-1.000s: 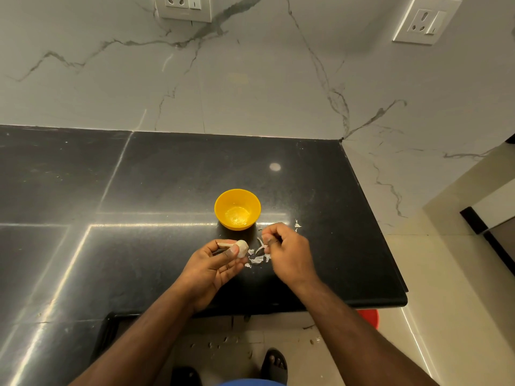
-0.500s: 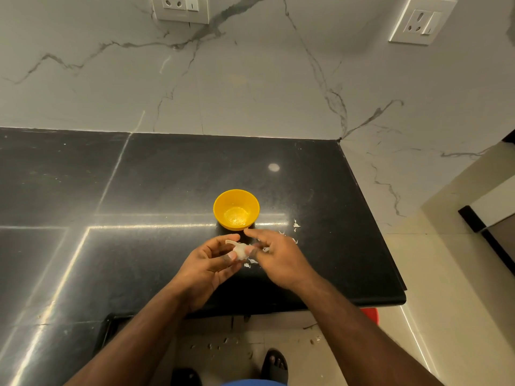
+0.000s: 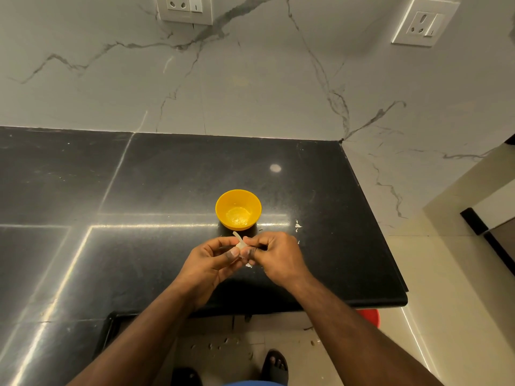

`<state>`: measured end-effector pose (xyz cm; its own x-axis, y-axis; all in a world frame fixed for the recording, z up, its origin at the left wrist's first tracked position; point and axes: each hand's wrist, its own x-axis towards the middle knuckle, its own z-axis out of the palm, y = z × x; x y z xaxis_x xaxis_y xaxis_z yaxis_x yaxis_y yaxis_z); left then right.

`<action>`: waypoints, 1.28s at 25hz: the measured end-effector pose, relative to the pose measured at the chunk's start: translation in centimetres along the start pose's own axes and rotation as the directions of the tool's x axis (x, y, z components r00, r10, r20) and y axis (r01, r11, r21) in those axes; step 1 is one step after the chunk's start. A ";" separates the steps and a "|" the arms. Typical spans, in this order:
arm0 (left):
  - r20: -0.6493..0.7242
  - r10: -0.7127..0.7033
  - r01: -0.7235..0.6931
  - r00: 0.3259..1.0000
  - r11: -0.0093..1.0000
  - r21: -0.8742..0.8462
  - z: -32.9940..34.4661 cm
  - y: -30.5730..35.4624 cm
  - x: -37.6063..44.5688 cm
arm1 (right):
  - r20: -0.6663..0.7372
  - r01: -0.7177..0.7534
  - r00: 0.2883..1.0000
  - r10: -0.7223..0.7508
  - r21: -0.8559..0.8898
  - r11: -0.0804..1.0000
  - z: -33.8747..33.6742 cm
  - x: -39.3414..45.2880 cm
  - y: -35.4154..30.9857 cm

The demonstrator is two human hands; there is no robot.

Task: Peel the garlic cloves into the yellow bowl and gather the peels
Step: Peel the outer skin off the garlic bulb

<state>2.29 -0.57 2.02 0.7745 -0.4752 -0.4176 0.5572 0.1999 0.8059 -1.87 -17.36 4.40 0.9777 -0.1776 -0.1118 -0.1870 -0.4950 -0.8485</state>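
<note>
While both hands [image 3: 241, 253] pinch what looks like a garlic clove [image 3: 240, 246], yellow bowl [image 3: 238, 208] just beyond.

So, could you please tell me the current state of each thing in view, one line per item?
garlic clove: pinched between both hands, a strip of peel sticking up from it.
left hand: fingers curled round the clove.
right hand: fingers pinching the clove.
yellow bowl: upright on the counter, pale contents at the bottom.
peel scraps: loose on the counter.
</note>
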 end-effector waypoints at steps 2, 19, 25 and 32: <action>-0.017 0.002 -0.002 1.000 1.000 0.002 0.1 -0.1 0.0 | 0.006 -0.035 0.999 0.034 0.085 0.996 0.1 -0.1 0.0; -0.027 0.029 -0.028 0.999 0.999 0.044 0.7 0.3 0.1 | 0.050 -0.216 0.975 0.218 0.462 0.860 0.1 0.5 0.1; -0.028 -0.023 0.022 0.999 1.000 -0.013 0.3 0.0 0.5 | 0.002 -0.214 0.970 0.241 0.471 0.856 0.2 0.5 0.3; -0.033 -0.025 0.026 0.999 0.999 0.030 0.6 -0.1 0.6 | -0.131 -0.176 0.964 0.229 0.330 0.928 -0.5 0.8 1.5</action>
<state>2.52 -1.44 1.91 0.7695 -0.4520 -0.4513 0.5681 0.1615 0.8069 -1.38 -18.68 3.34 0.8876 -0.3964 -0.2345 -0.3137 -0.1475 -0.9380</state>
